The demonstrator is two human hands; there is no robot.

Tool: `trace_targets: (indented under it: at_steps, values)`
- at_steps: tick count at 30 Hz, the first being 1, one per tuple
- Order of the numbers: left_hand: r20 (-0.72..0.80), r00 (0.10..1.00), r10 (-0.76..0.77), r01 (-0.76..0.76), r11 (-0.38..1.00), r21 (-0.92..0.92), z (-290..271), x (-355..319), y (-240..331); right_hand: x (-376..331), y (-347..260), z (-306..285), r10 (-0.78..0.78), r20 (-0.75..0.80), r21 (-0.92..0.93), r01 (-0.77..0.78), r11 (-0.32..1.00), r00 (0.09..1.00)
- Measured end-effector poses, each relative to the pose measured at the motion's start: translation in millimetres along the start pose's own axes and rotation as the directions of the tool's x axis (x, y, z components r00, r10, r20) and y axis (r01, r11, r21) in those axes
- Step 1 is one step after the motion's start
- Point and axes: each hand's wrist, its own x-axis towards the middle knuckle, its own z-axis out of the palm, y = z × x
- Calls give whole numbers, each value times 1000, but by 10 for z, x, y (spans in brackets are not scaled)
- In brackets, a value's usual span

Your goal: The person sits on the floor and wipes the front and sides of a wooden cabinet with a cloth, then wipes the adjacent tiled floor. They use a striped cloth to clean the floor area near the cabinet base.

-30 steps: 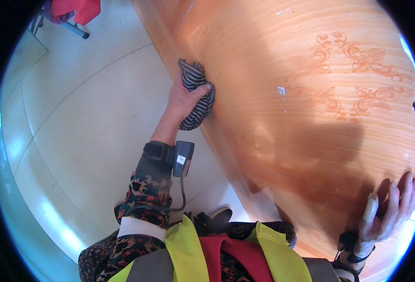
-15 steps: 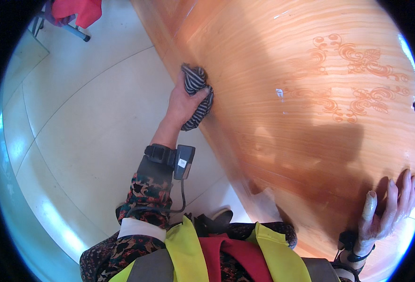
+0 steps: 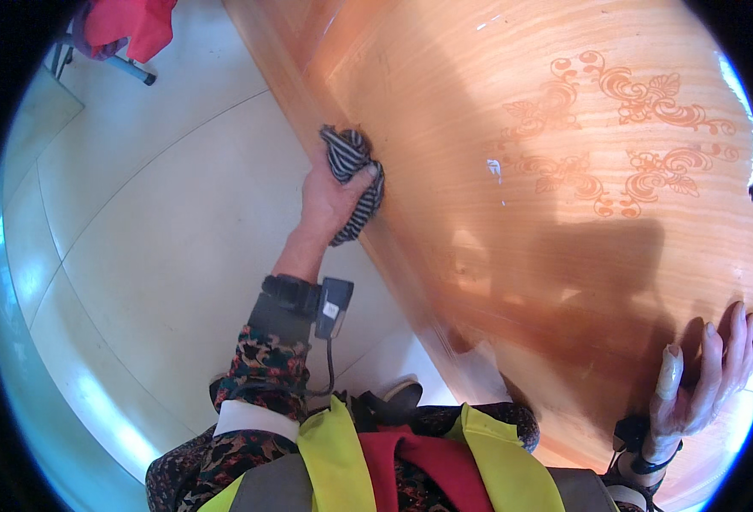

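A dark striped cloth [image 3: 355,183] is bunched in my left hand [image 3: 323,200], its fingers wrapped round it. That cloth presses against the raised edge of a glossy wooden panel [image 3: 445,154], whose grain is orange-brown. My right hand [image 3: 705,384] rests on the panel's far right side, fingers spread, with nothing in it; what looks like tape or a thin covering wraps the thumb. Scrollwork ornament [image 3: 633,136] decorates the wood's upper right.
Pale floor tiles [image 3: 154,213] lie left of the panel. At the upper left, red cloth [image 3: 137,26] hangs by a metal leg [image 3: 133,70]. A small white scrap or mark [image 3: 494,168] shows on the wood. A cabled box [image 3: 332,309] is strapped to my left wrist.
My left hand, with the cloth, has shifted slightly back toward me along the panel's edge. My right hand stays in nearly the same place. The view has shifted slightly.
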Motion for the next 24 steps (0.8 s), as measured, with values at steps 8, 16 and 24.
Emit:
trace_targets:
  at_steps: [8,16,24]
  values:
    - [-101,985,143,-122,974,191,-23,45,-77,-23,-14,1,20,17,1,-20,1000,1000]
    - [-131,982,137,-115,980,163,-1,12,-94,18,-16,12,26,34,12,-26,1000,999]
    - [-77,997,-20,31,989,144,-30,100,-170,12,-12,29,29,11,28,-30,999,1000]
